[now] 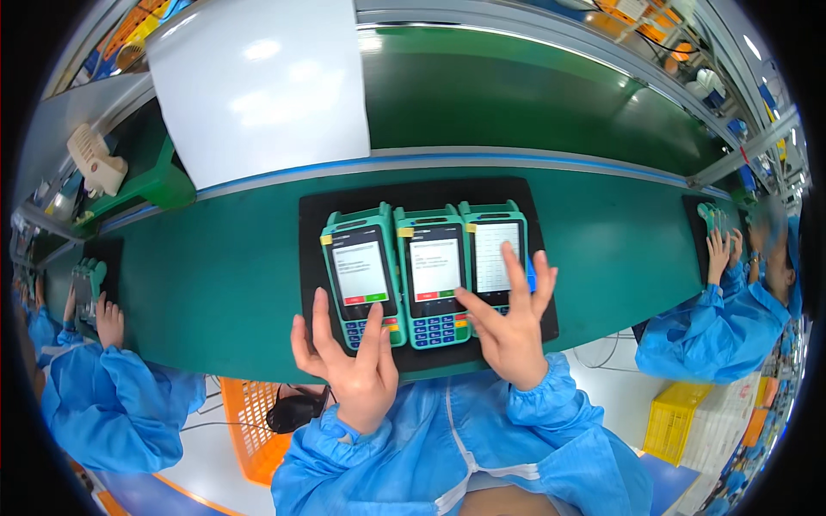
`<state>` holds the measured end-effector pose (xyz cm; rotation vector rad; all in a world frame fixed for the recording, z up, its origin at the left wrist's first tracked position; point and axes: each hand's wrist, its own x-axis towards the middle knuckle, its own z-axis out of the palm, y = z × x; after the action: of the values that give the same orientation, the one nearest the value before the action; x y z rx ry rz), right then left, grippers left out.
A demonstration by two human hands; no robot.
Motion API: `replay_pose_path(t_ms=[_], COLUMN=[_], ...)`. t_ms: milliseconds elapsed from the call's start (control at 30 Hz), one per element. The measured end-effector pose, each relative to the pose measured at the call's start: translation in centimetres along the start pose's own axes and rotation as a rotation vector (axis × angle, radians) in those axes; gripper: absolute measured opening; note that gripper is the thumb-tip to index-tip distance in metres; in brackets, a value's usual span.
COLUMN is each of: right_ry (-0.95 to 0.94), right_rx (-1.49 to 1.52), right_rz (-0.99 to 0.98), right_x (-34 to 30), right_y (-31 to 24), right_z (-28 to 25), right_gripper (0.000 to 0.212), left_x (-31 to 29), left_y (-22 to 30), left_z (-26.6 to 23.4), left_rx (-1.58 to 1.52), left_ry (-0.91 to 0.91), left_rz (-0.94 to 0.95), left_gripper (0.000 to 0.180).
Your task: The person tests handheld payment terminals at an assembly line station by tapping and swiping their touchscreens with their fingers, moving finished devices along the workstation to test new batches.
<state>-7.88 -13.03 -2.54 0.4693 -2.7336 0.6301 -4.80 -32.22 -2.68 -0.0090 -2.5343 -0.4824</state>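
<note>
Three green handheld payment terminals lie side by side on a black mat [344,196]. The left terminal [361,267] and the middle terminal [434,267] show white pages with a red and a green button below. A list fills the screen of the right terminal [497,258]. My left hand [351,365] hovers over the lower part of the left terminal, fingers spread, the index fingertip near its screen edge. My right hand [516,331] has its fingers apart, the thumb at the middle terminal's green button and the index finger over the right terminal's screen. Neither hand holds anything.
The mat rests on a green workbench [215,258]. A white sheet [262,95] hangs at the back left. Beneath the bench stand an orange basket [249,430] and a yellow crate [675,421]. Co-workers in blue sit left [112,404] and right [714,331].
</note>
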Motion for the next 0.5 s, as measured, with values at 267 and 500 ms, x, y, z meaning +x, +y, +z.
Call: replay_pose_path(t_ms=[267,500], right_ry=[0.021,0.123], right_rx=[0.071,0.04], right_rz=[0.024,0.034], right_x=[0.0,0.5], right_y=[-0.1,1.1], right_z=[-0.5,-1.2], right_gripper=[0.036,0.032], left_x=[0.1,0.8], left_y=[-0.4,-0.1], left_z=[0.3,0.6], left_rx=[-0.014,-0.022], left_ry=[-0.015,0.012], left_rz=[-0.027,-0.018], left_gripper=[0.021,0.022])
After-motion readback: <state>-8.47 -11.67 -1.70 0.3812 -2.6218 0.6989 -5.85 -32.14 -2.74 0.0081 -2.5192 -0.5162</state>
